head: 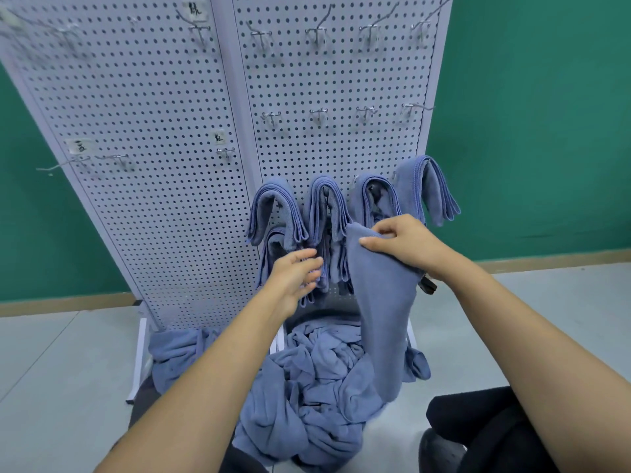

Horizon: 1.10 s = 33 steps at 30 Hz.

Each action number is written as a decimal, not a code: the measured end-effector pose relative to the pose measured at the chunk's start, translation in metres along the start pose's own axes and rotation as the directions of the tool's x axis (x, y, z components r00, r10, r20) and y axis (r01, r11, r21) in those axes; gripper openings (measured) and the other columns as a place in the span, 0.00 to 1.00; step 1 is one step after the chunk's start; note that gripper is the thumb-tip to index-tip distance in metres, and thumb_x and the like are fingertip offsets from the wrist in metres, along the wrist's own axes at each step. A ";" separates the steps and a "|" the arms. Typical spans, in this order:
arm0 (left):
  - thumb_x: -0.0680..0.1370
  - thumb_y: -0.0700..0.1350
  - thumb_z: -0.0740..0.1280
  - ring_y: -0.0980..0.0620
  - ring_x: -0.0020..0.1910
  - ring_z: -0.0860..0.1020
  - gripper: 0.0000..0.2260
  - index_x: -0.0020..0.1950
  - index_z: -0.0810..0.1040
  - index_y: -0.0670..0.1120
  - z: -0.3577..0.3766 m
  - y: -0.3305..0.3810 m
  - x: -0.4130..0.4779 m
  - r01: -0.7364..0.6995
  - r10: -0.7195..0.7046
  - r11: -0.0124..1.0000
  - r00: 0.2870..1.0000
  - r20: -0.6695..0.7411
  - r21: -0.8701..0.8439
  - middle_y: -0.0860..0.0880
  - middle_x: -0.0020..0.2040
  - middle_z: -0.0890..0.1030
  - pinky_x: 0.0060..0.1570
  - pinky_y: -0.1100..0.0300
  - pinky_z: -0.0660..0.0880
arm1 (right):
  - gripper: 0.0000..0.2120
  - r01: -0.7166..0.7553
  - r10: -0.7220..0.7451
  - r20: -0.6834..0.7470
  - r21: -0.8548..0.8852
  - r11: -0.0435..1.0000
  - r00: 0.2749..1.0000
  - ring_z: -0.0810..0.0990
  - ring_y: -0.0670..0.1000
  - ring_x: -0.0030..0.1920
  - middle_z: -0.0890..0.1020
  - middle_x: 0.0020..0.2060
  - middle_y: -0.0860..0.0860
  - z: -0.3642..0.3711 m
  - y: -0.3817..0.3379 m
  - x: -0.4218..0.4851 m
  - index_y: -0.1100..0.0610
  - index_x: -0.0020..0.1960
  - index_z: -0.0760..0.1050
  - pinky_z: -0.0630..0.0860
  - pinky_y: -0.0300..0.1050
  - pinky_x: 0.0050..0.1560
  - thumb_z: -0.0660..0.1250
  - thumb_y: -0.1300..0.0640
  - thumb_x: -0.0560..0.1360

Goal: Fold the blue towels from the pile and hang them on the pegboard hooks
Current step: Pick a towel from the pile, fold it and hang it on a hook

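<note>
The two bare forearms come in from the bottom edge, above the person's dark knees (pixel 478 425). The right hand (pixel 403 244) grips a blue towel (pixel 382 319) by its top edge, with thumb and fingers curled on the cloth. The towel hangs down long and loose, and its lower end reaches the pile (pixel 307 397). The left hand (pixel 297 274) is open and holds nothing. Its fingers stretch toward the low hung towels (pixel 273 249); I cannot tell if they touch them.

The pile lies crumpled on the floor (pixel 68 353) at the foot of the pegboard (pixel 153 114). Four folded towels (pixel 326 206) hang side by side on one row of the right panel, and more hang just below them.

I judge that the step in hand is the folding of this one towel, and it is not yet folded. Next, the left hand should probably catch a free corner, so both hands can bring the edges together. After that a free hook (pixel 319 114) higher up can take it.

Three small paper labels (pixel 218 137) on the left panel carry handwritten characters, too blurred to read surely. No brand is visible.
</note>
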<state>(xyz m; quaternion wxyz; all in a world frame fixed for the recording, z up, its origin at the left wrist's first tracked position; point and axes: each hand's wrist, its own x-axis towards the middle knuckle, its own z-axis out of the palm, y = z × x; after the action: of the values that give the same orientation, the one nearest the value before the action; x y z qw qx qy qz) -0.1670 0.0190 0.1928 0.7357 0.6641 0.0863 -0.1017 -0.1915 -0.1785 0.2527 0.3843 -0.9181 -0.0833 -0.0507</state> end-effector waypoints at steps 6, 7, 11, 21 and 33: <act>0.76 0.41 0.71 0.45 0.67 0.72 0.18 0.65 0.74 0.45 -0.012 -0.013 -0.006 0.216 -0.211 0.969 0.976 0.056 -0.120 0.43 0.67 0.75 0.62 0.54 0.70 | 0.14 0.018 -0.001 -0.064 0.265 0.964 0.998 0.72 0.46 0.33 0.76 0.33 0.53 -0.026 -0.038 0.003 0.64 0.43 0.77 0.68 0.38 0.34 0.69 0.52 0.76; 0.75 0.45 0.71 0.44 0.69 0.70 0.17 0.63 0.75 0.45 -0.014 -0.015 -0.008 0.240 -0.237 0.964 0.971 0.043 -0.117 0.43 0.69 0.72 0.64 0.52 0.68 | 0.13 0.041 -0.012 -0.092 0.322 0.946 0.996 0.72 0.45 0.32 0.76 0.33 0.52 -0.034 -0.048 0.004 0.62 0.42 0.76 0.68 0.37 0.33 0.69 0.52 0.76; 0.72 0.62 0.69 0.43 0.55 0.77 0.25 0.58 0.74 0.45 -0.030 -0.016 -0.013 0.385 -0.368 0.914 0.919 0.140 -0.128 0.45 0.58 0.78 0.67 0.44 0.66 | 0.10 0.150 -0.031 -0.224 0.536 0.831 0.974 0.74 0.43 0.29 0.78 0.30 0.48 -0.067 -0.073 0.005 0.59 0.42 0.75 0.72 0.36 0.30 0.68 0.52 0.77; 0.66 0.46 0.74 0.46 0.34 0.82 0.15 0.50 0.80 0.42 -0.080 0.011 -0.010 0.277 -0.245 0.933 0.956 0.160 -0.230 0.44 0.39 0.84 0.33 0.55 0.80 | 0.14 -0.255 0.355 -0.013 0.672 0.695 0.935 0.80 0.52 0.42 0.82 0.47 0.57 -0.037 0.032 -0.005 0.62 0.57 0.75 0.77 0.45 0.40 0.61 0.53 0.81; 0.74 0.44 0.67 0.51 0.40 0.83 0.11 0.54 0.80 0.41 -0.133 0.024 0.001 0.129 -0.125 0.991 0.985 0.118 -0.023 0.46 0.46 0.84 0.37 0.59 0.80 | 0.09 -0.470 0.229 0.446 0.559 0.683 0.865 0.84 0.46 0.40 0.86 0.43 0.52 -0.017 0.062 -0.011 0.65 0.55 0.78 0.78 0.35 0.35 0.65 0.63 0.77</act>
<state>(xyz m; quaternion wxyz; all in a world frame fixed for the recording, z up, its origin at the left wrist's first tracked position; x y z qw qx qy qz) -0.1589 0.1533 0.2016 0.7417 0.6386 0.0869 -0.1858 -0.1912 -0.2344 0.2195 0.6608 -0.7184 0.0190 0.2166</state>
